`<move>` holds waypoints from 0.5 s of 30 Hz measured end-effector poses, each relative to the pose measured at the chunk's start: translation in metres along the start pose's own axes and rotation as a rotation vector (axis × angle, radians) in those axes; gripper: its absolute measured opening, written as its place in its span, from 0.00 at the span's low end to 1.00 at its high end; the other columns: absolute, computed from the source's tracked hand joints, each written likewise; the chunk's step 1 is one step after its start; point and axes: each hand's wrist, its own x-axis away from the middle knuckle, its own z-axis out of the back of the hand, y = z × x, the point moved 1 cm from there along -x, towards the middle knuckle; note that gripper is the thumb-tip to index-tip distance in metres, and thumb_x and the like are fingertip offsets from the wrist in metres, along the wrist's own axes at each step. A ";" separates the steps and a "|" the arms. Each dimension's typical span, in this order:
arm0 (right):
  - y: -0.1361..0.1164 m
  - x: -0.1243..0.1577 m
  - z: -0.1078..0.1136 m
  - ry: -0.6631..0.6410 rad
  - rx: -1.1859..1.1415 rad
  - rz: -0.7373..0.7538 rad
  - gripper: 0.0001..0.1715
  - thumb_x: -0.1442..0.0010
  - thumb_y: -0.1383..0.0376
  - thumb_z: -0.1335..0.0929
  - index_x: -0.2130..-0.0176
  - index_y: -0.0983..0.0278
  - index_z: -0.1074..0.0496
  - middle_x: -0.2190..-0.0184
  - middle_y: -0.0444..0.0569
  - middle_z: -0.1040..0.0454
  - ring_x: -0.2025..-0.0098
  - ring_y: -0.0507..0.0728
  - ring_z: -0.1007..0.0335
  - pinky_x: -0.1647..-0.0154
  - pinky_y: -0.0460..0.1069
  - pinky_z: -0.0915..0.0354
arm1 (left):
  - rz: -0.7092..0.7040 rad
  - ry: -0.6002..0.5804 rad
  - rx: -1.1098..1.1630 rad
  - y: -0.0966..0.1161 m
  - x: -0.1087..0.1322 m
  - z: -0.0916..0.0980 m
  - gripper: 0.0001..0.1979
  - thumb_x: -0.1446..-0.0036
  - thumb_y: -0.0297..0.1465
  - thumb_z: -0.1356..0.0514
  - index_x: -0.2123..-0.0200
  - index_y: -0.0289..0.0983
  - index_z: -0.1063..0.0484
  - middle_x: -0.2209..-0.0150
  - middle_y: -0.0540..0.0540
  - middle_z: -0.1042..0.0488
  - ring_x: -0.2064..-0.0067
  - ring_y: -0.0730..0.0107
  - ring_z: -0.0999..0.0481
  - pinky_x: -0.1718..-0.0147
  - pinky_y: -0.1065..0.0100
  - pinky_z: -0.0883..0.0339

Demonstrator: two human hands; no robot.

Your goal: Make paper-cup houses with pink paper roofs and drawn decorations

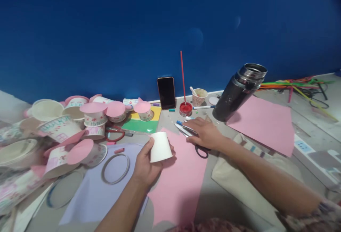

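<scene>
The bench (208, 198) carries pink paper (181, 184) at lower centre of the frame. Right of centre, the right hand (204, 132), fingers half bent, covers part of the scissors (182, 130), grip unclear; at centre, the left hand (147, 164) curls around an upside-down white cup (161, 147).

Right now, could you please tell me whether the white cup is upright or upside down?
Upside down: the white cup in the left hand has its narrower end up and its wider end down.
</scene>
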 end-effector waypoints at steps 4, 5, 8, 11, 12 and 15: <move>0.016 0.006 0.017 0.034 0.169 -0.166 0.15 0.30 0.60 0.34 0.57 0.63 0.19 0.57 0.56 0.17 0.52 0.63 0.24 0.53 0.53 0.35 | -0.016 -0.011 -0.008 0.000 0.000 -0.002 0.19 0.36 0.38 0.38 0.47 0.33 0.24 0.60 0.36 0.17 0.64 0.54 0.17 0.59 0.50 0.20; 0.019 0.007 0.019 0.018 0.199 -0.193 0.14 0.30 0.61 0.34 0.60 0.63 0.20 0.60 0.55 0.17 0.55 0.63 0.24 0.57 0.52 0.36 | -0.015 -0.011 -0.013 -0.001 0.000 -0.002 0.19 0.37 0.38 0.37 0.47 0.33 0.24 0.60 0.36 0.17 0.63 0.54 0.17 0.58 0.50 0.20; 0.021 0.008 0.017 -0.059 0.255 -0.219 0.10 0.34 0.62 0.32 0.63 0.62 0.21 0.61 0.54 0.17 0.58 0.61 0.24 0.63 0.50 0.40 | -0.006 -0.018 -0.009 -0.002 -0.001 -0.001 0.20 0.37 0.38 0.37 0.47 0.33 0.24 0.59 0.36 0.17 0.62 0.52 0.16 0.57 0.49 0.20; 0.017 0.007 0.008 -0.098 0.277 -0.231 0.10 0.35 0.62 0.32 0.62 0.63 0.21 0.59 0.57 0.18 0.54 0.63 0.24 0.63 0.50 0.40 | -0.012 -0.036 0.004 -0.001 -0.002 0.000 0.21 0.38 0.39 0.36 0.46 0.33 0.24 0.59 0.36 0.17 0.62 0.52 0.16 0.57 0.49 0.20; 0.016 0.007 0.007 -0.100 0.277 -0.236 0.09 0.35 0.63 0.32 0.62 0.64 0.21 0.58 0.58 0.18 0.53 0.64 0.24 0.62 0.50 0.40 | -0.014 -0.039 0.010 -0.001 -0.002 0.000 0.21 0.38 0.39 0.36 0.46 0.33 0.24 0.59 0.36 0.17 0.62 0.52 0.16 0.57 0.48 0.20; 0.012 0.007 0.009 -0.086 0.244 -0.246 0.10 0.35 0.64 0.33 0.62 0.65 0.22 0.58 0.60 0.18 0.52 0.65 0.24 0.61 0.51 0.39 | -0.010 -0.044 0.041 0.001 -0.002 0.001 0.21 0.37 0.38 0.37 0.45 0.33 0.25 0.58 0.36 0.17 0.61 0.53 0.16 0.56 0.48 0.20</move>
